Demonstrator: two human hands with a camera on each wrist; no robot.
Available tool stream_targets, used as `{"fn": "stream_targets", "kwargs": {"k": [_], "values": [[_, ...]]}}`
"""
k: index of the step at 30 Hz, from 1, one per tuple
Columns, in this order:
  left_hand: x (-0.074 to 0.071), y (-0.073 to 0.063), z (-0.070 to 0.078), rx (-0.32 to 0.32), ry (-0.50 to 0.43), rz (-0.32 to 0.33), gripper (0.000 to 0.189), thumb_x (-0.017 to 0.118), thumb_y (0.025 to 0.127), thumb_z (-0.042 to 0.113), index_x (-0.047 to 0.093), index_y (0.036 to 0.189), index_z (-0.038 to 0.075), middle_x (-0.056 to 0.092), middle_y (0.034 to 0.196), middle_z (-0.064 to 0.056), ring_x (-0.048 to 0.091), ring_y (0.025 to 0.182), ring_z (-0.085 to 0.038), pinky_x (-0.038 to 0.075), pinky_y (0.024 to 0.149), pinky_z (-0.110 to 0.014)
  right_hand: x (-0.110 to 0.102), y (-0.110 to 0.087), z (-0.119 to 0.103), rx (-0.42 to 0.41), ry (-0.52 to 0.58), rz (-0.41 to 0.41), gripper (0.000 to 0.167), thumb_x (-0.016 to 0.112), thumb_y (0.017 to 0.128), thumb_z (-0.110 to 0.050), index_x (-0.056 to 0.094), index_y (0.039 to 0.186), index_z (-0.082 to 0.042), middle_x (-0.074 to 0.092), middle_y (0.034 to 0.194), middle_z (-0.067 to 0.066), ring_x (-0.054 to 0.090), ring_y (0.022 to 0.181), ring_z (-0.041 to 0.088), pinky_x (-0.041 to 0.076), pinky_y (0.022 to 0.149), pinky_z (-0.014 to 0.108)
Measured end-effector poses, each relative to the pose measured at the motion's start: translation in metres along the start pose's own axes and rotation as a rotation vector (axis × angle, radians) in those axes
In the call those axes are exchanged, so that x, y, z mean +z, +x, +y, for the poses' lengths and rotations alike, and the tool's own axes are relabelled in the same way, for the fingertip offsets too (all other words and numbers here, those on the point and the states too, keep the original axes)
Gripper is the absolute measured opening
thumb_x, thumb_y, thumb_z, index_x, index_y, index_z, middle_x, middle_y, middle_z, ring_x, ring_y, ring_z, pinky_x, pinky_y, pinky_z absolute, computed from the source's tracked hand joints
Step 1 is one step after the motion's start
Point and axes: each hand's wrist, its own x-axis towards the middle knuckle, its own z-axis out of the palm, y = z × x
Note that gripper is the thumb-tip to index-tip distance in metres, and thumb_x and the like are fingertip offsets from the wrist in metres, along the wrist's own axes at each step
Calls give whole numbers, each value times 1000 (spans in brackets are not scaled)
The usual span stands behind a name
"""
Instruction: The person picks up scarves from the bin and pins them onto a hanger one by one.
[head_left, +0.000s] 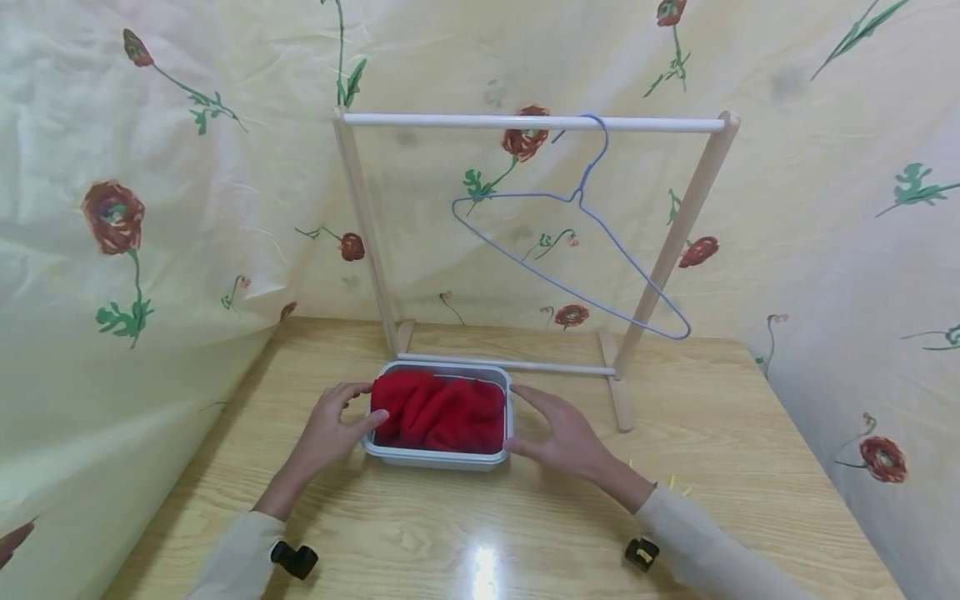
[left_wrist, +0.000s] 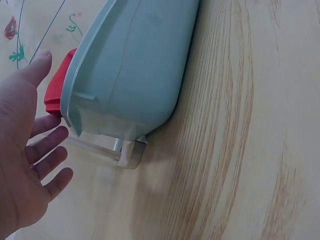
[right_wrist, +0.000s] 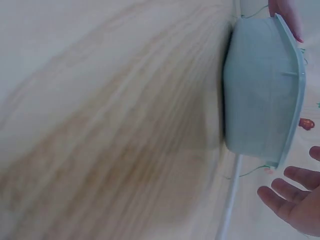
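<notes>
- Two light sleeves (head_left: 240, 554) reach in from the bottom corners, with a small black gadget (head_left: 295, 560) beside the left one and another beside the right.
- The wooden table (head_left: 375, 533) spreads beneath, its grain showing and a bright glare spot near the front.
- The left hand (head_left: 336, 425) is at the tub's left end. Its fingers are loosely bent, clenched on nothing; the thumb reaches over the rim, and I cannot tell whether it touches the cloth.
- The right hand (head_left: 566, 433) is at the right end, fingers spread and gripping nothing. The right wrist view shows those fingers apart from the tub; whether the thumb meets the rim I cannot tell.
- The pale blue-grey tub (head_left: 435, 458) sits upright on the table between the hands, open side up. Its long axis runs left to right, roughly along the rack's bottom rail, with a short end towards each hand.
- Red cloth (head_left: 438, 412) lies bunched inside, its mass stretched the same way.
- Just behind stands the rack, with a white bottom rail (head_left: 525, 366), wooden posts (head_left: 364, 225) and a white top bar (head_left: 465, 122).
- A blue wire hanger (head_left: 578, 196) hangs from that bar, hook tip pointing left, its lower wire slanting down to the right.
- Behind everything, a cream sheet (head_left: 247, 167) carries red flowers.
</notes>
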Motion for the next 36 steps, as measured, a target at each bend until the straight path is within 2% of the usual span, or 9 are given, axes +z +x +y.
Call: {"fn": "stream_targets", "kwargs": {"k": [8, 13, 17, 21, 28, 31, 36], "values": [[2, 3, 3, -24, 0, -11, 63, 75, 91, 48, 61, 136, 7, 59, 134, -12, 47, 127, -31, 43, 103, -60, 4, 4, 4, 8, 82, -39, 83, 77, 85, -56, 50, 151, -14, 54, 151, 6, 53, 136, 31, 55, 96, 52], [4, 6, 8, -27, -19, -20, 62, 75, 91, 48, 61, 136, 9, 60, 132, -10, 48, 124, -29, 46, 99, -59, 4, 7, 6, 26, 104, -40, 80, 80, 83, -54, 55, 147, -13, 59, 147, 7, 56, 134, 31, 56, 94, 51], [5, 8, 11, -33, -42, -34, 62, 75, 91, 47, 60, 137, 8, 62, 126, -10, 51, 118, -28, 47, 97, -58, 4, 8, 9, 52, 120, -71, 80, 81, 82, -56, 57, 146, -15, 58, 147, 4, 55, 135, 28, 56, 95, 48], [6, 9, 13, -42, -82, -57, 64, 74, 92, 48, 57, 140, 9, 66, 121, -8, 55, 118, -28, 46, 99, -56, 6, 8, 11, 46, 125, -93, 80, 80, 83, -55, 57, 146, -14, 57, 148, 4, 55, 135, 28, 56, 96, 48], [9, 11, 21, -60, -144, -77, 66, 76, 90, 47, 55, 141, 10, 67, 128, -10, 57, 125, -31, 43, 106, -59, 6, 7, 13, 16, 130, -104, 80, 80, 84, -54, 57, 146, -11, 57, 148, 8, 57, 133, 32, 57, 94, 49], [10, 11, 25, -73, -166, -82, 67, 78, 90, 46, 53, 141, 10, 67, 129, -11, 59, 121, -30, 48, 102, -53, 5, 8, 12, 17, 131, -112, 80, 80, 83, -54, 56, 147, -12, 56, 149, 9, 57, 133, 33, 57, 94, 48], [13, 15, 35, -124, -199, -97, 68, 78, 90, 44, 50, 141, 9, 67, 129, -11, 62, 109, -27, 56, 87, -35, 5, 8, 11, 27, 139, -119, 80, 81, 83, -53, 56, 147, -12, 56, 149, 9, 57, 132, 32, 57, 94, 46]]}}
